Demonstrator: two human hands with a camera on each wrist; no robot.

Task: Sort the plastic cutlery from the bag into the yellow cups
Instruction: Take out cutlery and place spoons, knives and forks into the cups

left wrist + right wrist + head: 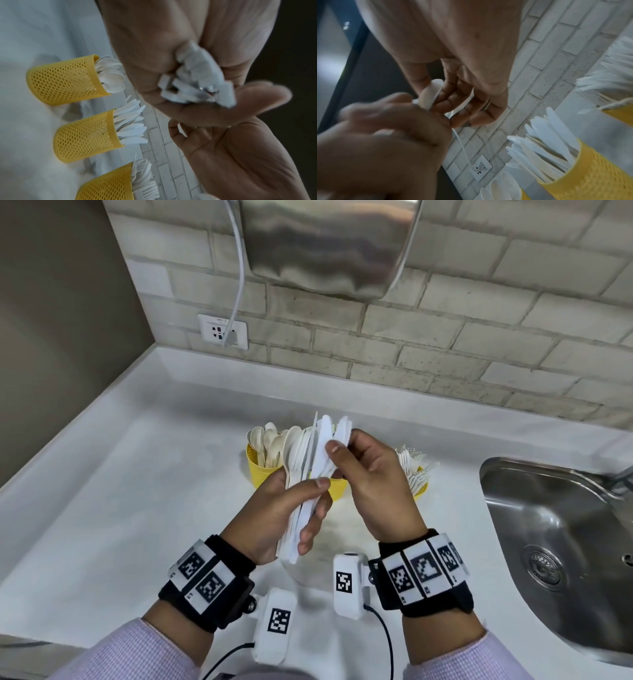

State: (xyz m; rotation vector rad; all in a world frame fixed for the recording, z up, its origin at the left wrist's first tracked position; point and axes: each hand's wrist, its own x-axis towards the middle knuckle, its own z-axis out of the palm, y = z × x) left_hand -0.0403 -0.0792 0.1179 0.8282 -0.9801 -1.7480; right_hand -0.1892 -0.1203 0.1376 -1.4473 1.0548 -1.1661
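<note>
My left hand [313, 508] grips a bundle of white plastic cutlery [305, 460], spoons and knives, upright above the counter; the handle ends [197, 83] poke out of its palm. My right hand [342, 460] pinches the knife blades at the bundle's top between thumb and fingers. Three yellow mesh cups stand behind in a row. The left cup [258, 470] [65, 81] holds spoons. The middle cup [337, 491] [85, 136] [590, 175] holds knives and is mostly hidden by my hands in the head view. Forks fill the right cup [420, 489] [106, 185].
A steel sink [548, 525] is set into the white counter [137, 491] at the right. A metal hand dryer [329, 244] hangs on the brick wall above, its cable plugged into a socket [222, 332]. Something clear, perhaps the bag [308, 571], lies under my hands.
</note>
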